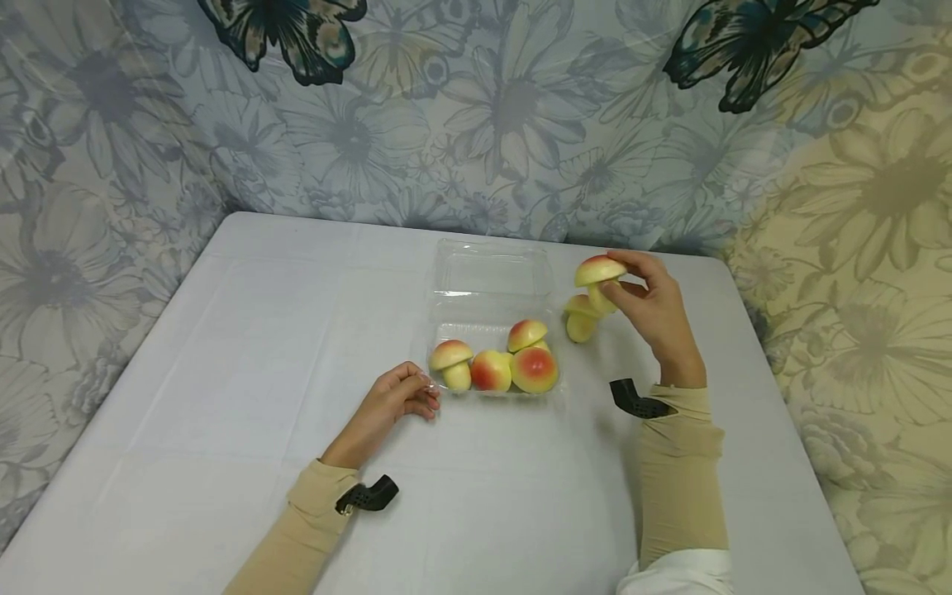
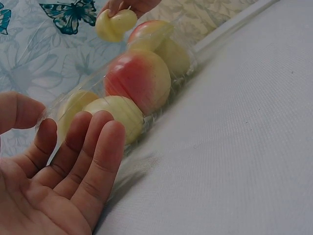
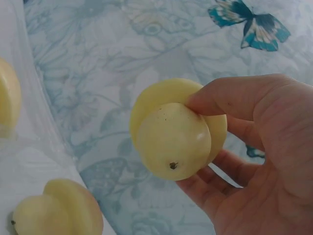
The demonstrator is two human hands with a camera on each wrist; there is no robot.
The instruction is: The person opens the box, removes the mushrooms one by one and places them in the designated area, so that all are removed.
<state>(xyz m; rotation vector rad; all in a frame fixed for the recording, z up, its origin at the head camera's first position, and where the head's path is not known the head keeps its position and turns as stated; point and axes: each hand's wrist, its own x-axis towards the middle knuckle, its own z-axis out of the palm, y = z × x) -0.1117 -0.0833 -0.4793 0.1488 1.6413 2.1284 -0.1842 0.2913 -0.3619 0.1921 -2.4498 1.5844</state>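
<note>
My right hand (image 1: 658, 312) pinches a toy mushroom (image 1: 599, 271), yellow with a reddish cap, between thumb and fingers, up off the table. In the right wrist view the underside of its pale stem (image 3: 173, 142) faces the camera. Another mushroom (image 1: 582, 321) lies on the table just below it. Several more mushrooms (image 1: 534, 368) sit in the front of a clear plastic clamshell container (image 1: 468, 312), its lid (image 1: 491, 268) folded back. My left hand (image 1: 397, 392) pinches the container's front left corner between thumb and index finger, the other fingers loosely bent beside it.
A white cloth covers the table (image 1: 245, 330), whose far edge meets a flower-patterned wall (image 1: 513, 124). Dark butterfly decorations (image 1: 759, 49) hang on that wall. Each wrist carries a black camera mount (image 1: 368, 494).
</note>
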